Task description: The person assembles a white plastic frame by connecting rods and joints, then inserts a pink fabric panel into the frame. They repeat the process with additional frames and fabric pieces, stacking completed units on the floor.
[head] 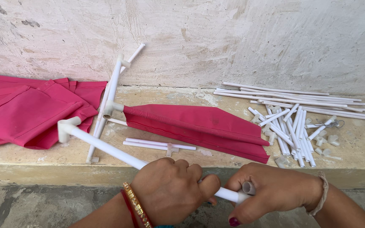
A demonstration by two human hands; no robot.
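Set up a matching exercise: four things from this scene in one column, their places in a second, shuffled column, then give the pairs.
Things:
1. left hand
2. right hand
3. loose white tubes
4. folded pink cloth

Places:
A. heaped on the ledge, far right
B. lying on the ledge, far left
C. clasped around the middle of the long white pipe
D. at the pipe's near end, on a connector

Pairs: 1-C, 2-D, 3-A, 4-B

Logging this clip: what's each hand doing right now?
Left hand: closed around the white tube.
Right hand: closed on a small connector at the tube's end.
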